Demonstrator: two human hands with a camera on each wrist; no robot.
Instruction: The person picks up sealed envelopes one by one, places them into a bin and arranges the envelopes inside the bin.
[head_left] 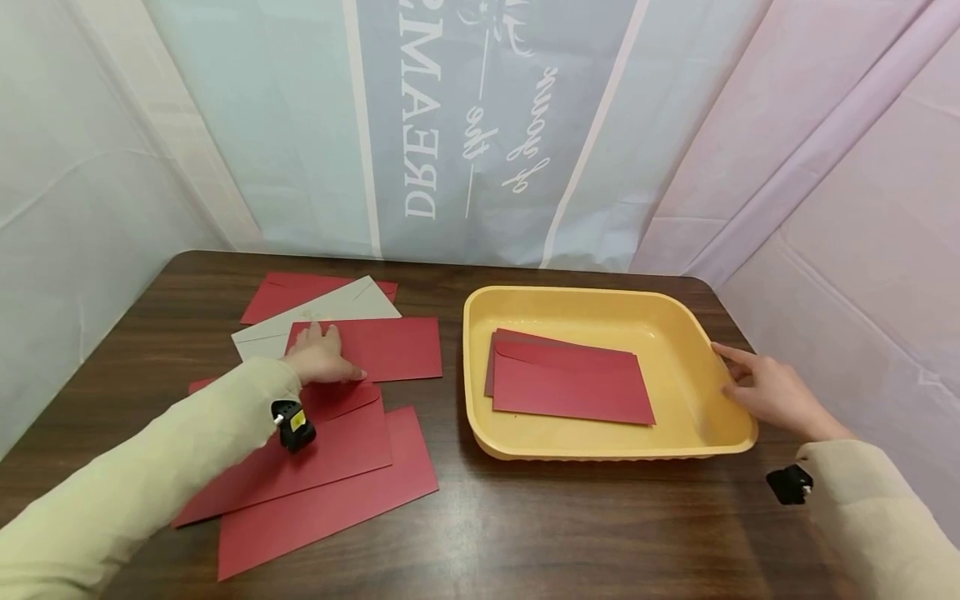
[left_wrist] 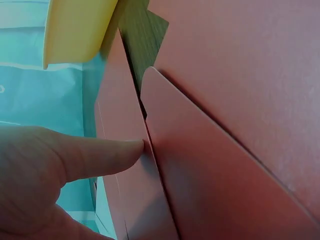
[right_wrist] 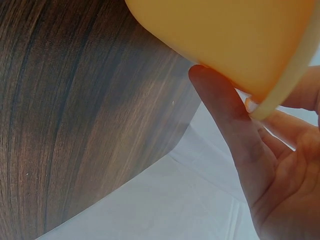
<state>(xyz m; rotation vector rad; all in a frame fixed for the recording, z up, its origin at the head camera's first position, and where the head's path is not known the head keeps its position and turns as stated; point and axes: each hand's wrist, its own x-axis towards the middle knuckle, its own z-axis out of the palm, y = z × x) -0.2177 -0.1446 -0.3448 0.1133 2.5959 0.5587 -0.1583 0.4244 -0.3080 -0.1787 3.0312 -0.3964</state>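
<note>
My left hand [head_left: 322, 354] rests over a red envelope [head_left: 397, 348] lying flat at the left of the table. Its fingers reach the far edge. In the left wrist view the extended thumb [left_wrist: 107, 155] touches that envelope near its close edge. Behind it lie a white envelope [head_left: 352, 298] and another red envelope [head_left: 288, 293]; larger red envelopes [head_left: 337, 446] overlap in front. At the right, my right hand [head_left: 768, 392] holds the rim of a yellow plastic basin [head_left: 697, 408], its thumb [right_wrist: 220, 105] against the outside wall. A few red envelopes [head_left: 573, 383] lie stacked inside.
The dark wood table [head_left: 525, 533] carries everything. A printed cloth [head_left: 480, 125] hangs along its back edge, with pale cloth [head_left: 877, 267] at the sides. One red envelope [head_left: 330, 521] lies lowest and nearest me at the front left.
</note>
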